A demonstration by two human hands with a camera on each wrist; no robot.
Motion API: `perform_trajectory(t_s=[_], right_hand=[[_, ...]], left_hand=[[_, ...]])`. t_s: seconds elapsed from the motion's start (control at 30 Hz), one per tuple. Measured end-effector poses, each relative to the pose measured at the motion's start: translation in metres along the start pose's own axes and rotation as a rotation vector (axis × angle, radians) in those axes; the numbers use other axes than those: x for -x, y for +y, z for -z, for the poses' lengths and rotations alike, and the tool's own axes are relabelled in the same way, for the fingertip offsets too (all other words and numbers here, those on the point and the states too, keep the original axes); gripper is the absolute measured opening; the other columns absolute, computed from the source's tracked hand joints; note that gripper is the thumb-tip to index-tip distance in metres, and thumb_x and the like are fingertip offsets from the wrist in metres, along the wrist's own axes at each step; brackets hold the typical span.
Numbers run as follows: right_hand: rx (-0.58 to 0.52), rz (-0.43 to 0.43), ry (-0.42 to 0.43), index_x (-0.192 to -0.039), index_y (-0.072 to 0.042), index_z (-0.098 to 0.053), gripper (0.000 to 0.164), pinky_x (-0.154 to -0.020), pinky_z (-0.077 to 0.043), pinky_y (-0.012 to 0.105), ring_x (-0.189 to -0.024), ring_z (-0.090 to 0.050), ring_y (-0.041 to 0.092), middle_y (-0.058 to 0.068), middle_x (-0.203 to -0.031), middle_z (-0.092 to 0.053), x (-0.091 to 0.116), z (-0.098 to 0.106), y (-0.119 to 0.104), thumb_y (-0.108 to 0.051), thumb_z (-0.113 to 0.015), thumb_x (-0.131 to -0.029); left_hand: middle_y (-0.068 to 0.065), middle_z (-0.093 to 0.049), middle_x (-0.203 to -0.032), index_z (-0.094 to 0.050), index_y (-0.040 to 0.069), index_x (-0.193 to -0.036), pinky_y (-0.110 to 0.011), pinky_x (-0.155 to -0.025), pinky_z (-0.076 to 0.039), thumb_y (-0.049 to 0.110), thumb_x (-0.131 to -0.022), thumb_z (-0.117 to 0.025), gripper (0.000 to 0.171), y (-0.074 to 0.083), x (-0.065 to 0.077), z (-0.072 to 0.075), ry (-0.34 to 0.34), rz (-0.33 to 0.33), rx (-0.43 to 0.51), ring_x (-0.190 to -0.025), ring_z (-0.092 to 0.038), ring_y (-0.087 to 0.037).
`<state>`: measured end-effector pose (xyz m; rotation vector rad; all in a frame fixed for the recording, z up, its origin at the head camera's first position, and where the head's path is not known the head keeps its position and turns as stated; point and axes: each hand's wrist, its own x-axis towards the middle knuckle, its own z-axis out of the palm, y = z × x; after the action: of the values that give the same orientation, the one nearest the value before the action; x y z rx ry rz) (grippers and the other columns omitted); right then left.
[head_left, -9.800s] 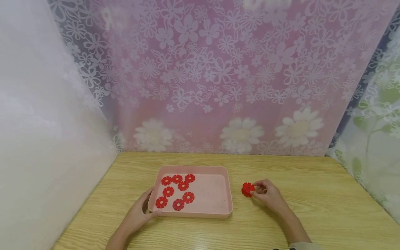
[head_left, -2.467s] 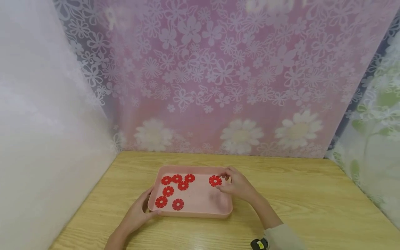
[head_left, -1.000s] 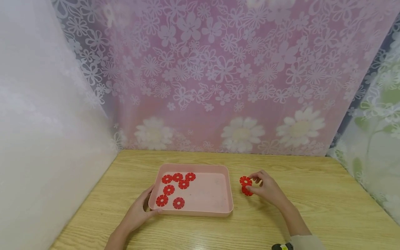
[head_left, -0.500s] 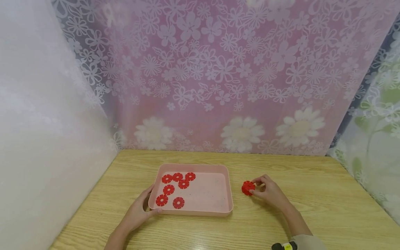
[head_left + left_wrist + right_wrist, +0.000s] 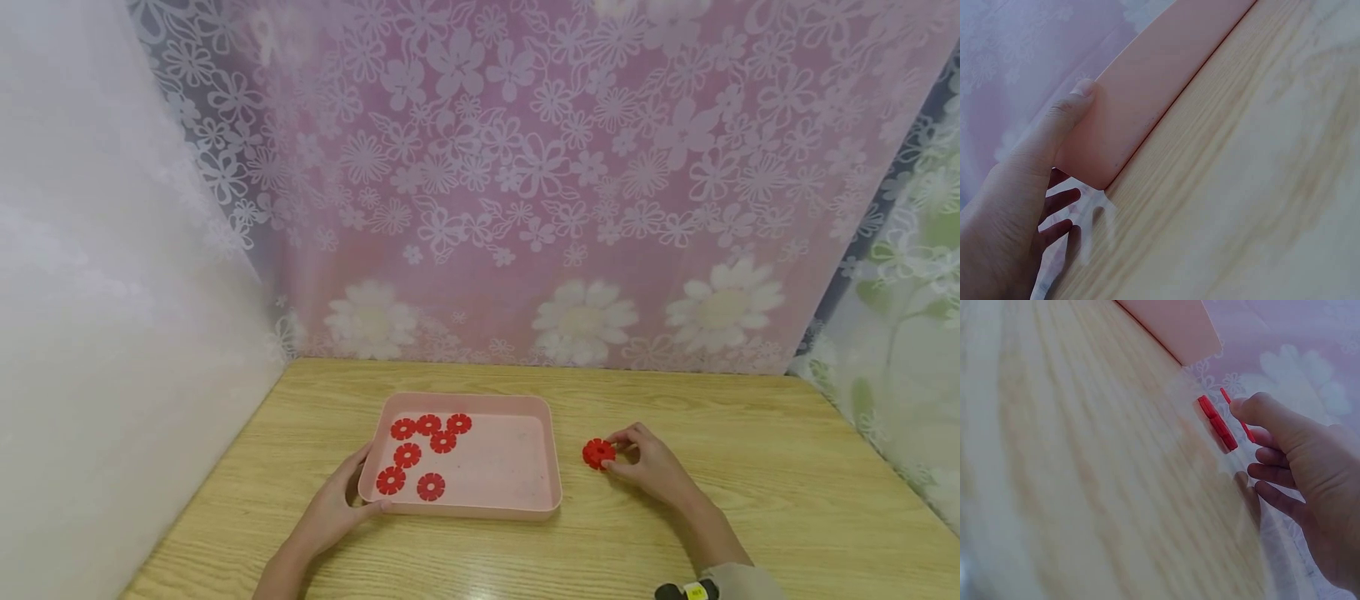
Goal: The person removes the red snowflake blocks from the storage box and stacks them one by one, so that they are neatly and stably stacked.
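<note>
Backdrop point(image 5: 480, 167): floral, lilac and pink. Desk point(image 5: 787, 500): wood-grained. Pink tray point(image 5: 480, 511): one, flat on the desk. Left hand point(image 5: 335, 504): gripping the tray's near left corner, thumb on the near wall. Right hand point(image 5: 648, 467): pinching one disc. Stack of red discs point(image 5: 1217, 424): on desk, right of tray; count unclear. Loose discs point(image 5: 401, 456): seven, tray's left half. Held disc point(image 5: 1244, 427): red, notched, just over the stack. Progress, as judged: stack begun, held disc not yet laid down, seven left to move.
</note>
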<state>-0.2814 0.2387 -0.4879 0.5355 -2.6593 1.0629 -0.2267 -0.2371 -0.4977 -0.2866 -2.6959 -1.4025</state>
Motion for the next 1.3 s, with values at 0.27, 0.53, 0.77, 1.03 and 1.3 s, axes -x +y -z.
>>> perform_trajectory(t_s=[0.27, 0.53, 0.77, 1.03, 1.3], right_hand=[[0.004, 0.030, -0.028, -0.097, -0.005, -0.064, 0.029, -0.072, -0.047, 0.032, -0.082, -0.054, 0.018, -0.001, -0.088, -0.051, -0.003, 0.000, 0.004, -0.017, -0.077, -0.075], [-0.026, 0.056, -0.077, -0.098, -0.004, -0.063, 0.029, -0.070, -0.046, 0.030, -0.082, -0.053, 0.016, -0.001, -0.088, -0.051, -0.004, 0.004, 0.007, -0.018, -0.076, -0.076], [-0.040, 0.079, -0.098, -0.098, -0.007, -0.063, 0.029, -0.070, -0.045, 0.029, -0.082, -0.053, 0.015, -0.003, -0.089, -0.051, -0.006, 0.004, 0.011, -0.021, -0.076, -0.076], [-0.013, 0.101, -0.083, -0.098, -0.008, -0.065, 0.028, -0.067, -0.042, 0.028, -0.079, -0.048, 0.013, -0.004, -0.088, -0.052, -0.007, 0.002, 0.011, -0.020, -0.077, -0.075], [0.007, 0.100, -0.095, -0.099, -0.007, -0.064, 0.030, -0.071, -0.044, 0.031, -0.083, -0.051, 0.015, -0.004, -0.090, -0.052, -0.007, 0.003, 0.010, -0.022, -0.076, -0.077]], left_hand=[[-0.006, -0.038, -0.139, -0.030, 0.020, -0.144, -0.048, -0.101, -0.028, 0.042, -0.069, -0.079, 0.092, -0.001, -0.001, 0.000, -0.010, 0.002, 0.040, -0.124, -0.038, -0.025], [-0.005, -0.039, -0.139, -0.030, 0.021, -0.144, -0.045, -0.101, -0.031, 0.041, -0.068, -0.080, 0.093, 0.000, -0.002, -0.001, -0.014, 0.007, 0.055, -0.123, -0.040, -0.023], [-0.003, -0.039, -0.138, -0.030, 0.019, -0.144, -0.036, -0.099, -0.035, 0.039, -0.068, -0.080, 0.093, 0.000, -0.003, -0.001, -0.023, 0.011, 0.074, -0.120, -0.043, -0.019], [-0.004, -0.039, -0.138, -0.030, 0.019, -0.144, -0.040, -0.099, -0.034, 0.042, -0.067, -0.080, 0.094, 0.000, -0.002, -0.001, -0.016, 0.027, 0.059, -0.120, -0.043, -0.020], [-0.003, -0.037, -0.140, -0.029, 0.020, -0.144, -0.040, -0.099, -0.034, 0.040, -0.068, -0.080, 0.094, 0.002, -0.001, 0.000, -0.021, 0.044, 0.061, -0.121, -0.042, -0.020]])
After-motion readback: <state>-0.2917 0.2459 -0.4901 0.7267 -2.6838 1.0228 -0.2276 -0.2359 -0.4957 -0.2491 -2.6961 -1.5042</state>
